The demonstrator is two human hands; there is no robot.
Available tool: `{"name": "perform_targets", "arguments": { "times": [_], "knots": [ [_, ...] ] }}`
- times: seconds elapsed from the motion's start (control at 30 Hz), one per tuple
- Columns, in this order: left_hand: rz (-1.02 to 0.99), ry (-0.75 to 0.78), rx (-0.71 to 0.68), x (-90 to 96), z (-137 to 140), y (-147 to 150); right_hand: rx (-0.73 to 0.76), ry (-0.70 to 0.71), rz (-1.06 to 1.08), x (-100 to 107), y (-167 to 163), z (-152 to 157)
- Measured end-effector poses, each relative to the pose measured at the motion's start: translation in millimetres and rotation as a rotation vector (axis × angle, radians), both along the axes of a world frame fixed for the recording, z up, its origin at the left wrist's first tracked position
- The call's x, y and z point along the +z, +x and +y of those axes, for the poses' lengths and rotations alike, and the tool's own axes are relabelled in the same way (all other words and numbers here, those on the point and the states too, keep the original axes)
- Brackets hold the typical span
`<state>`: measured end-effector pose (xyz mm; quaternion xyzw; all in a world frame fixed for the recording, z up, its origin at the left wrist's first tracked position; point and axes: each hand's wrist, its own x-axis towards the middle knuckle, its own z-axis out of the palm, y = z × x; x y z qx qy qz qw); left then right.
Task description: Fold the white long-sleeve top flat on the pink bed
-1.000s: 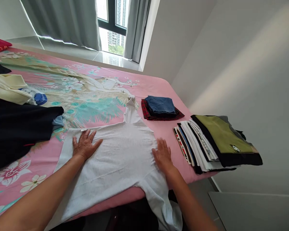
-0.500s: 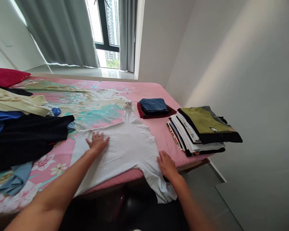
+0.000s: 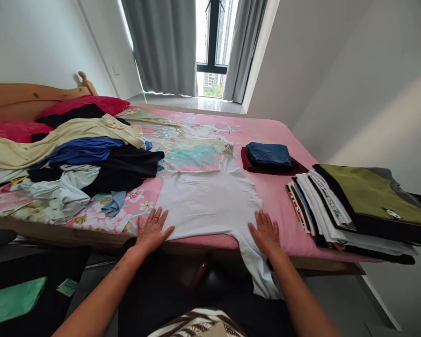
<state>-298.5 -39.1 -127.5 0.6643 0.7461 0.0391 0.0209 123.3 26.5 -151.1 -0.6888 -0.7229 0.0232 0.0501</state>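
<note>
A white shirt (image 3: 206,201) lies spread out on the near part of the bed (image 3: 280,201), between the person's 2 hands. Its hem is to the left and its shoulders to the right. The far sleeve (image 3: 228,160) points away toward the far side, and the near sleeve (image 3: 254,267) hangs down over the near edge of the bed.

The left hand (image 3: 153,230) is palm down at the near left corner of the shirt, its fingers spread apart and its thumb reaching right along the near edge. The right hand (image 3: 265,232) is palm down at the right end, beside the top of the near sleeve; its fingers are slightly apart, with the thumb out to the left. I cannot tell how firmly either hand presses.

Right of the shirt stands a tall folded stack (image 3: 330,210), topped by an olive-green garment (image 3: 361,187). Farther back, folded denim (image 3: 269,153) lies above red plaid cloth (image 3: 298,167).

To the left is a loose heap: a cream garment (image 3: 73,135), blue cloth (image 3: 87,150), a black garment (image 3: 133,164) and a pale grey garment (image 3: 68,189). A small light-blue piece (image 3: 114,204) lies near its right end. Red pillows (image 3: 87,104) rest at the far left by a wooden headboard (image 3: 28,93).
</note>
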Motion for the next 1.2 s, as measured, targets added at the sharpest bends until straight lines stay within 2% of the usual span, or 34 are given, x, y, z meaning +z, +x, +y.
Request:
{"name": "perform_targets", "arguments": {
  "times": [0.07,0.17,0.27,0.33,0.4,0.47,0.53,0.63,0.73,0.8,0.87,1.0,1.1,1.2],
  "knots": [
    [-0.005,0.079,0.050,-5.4,-22,-17,-0.015,0.069,0.022,-7,11,-15],
    [-0.090,0.262,0.157,-14.4,-50,-21,0.017,0.195,0.180,-9,21,-44],
    [-0.337,0.443,0.336,-21.3,-66,-14,0.030,0.241,0.446,-11,31,-83],
    [-0.614,0.468,0.459,-22.6,-69,-10,-0.060,0.146,0.645,-16,40,-113],
    [-0.908,0.442,0.578,-21.0,-66,-8,-0.145,-0.004,0.752,-23,47,-141],
    [-1.145,0.417,0.670,-17.3,-60,-7,-0.138,-0.089,0.698,-27,49,-163],
    [-1.282,0.393,0.716,-12.8,-53,-6,-0.081,-0.089,0.578,-25,47,-175],
    [-1.313,0.339,0.729,-6.0,-47,-4,-0.114,-0.055,0.561,-9,44,-175],
    [-1.318,0.320,0.737,-0.7,-46,-5,-0.264,-0.052,0.728,15,50,-169],
    [-1.343,0.318,0.741,1.6,-45,-7,-0.331,-0.098,0.869,30,58,-170],
    [-1.353,0.295,0.741,2.5,-45,-9,-0.350,-0.207,0.970,38,65,-176],
    [-1.353,0.217,0.694,1.7,-44,-11,-0.356,-0.455,1.090,36,66,-197],
    [-1.366,0.196,0.667,2.6,-44,-14,-0.408,-0.453,1.097,30,63,-209],
    [-1.352,0.239,0.651,5.5,-45,-20,-0.437,-0.465,1.057,26,64,-216]
  ]
}}
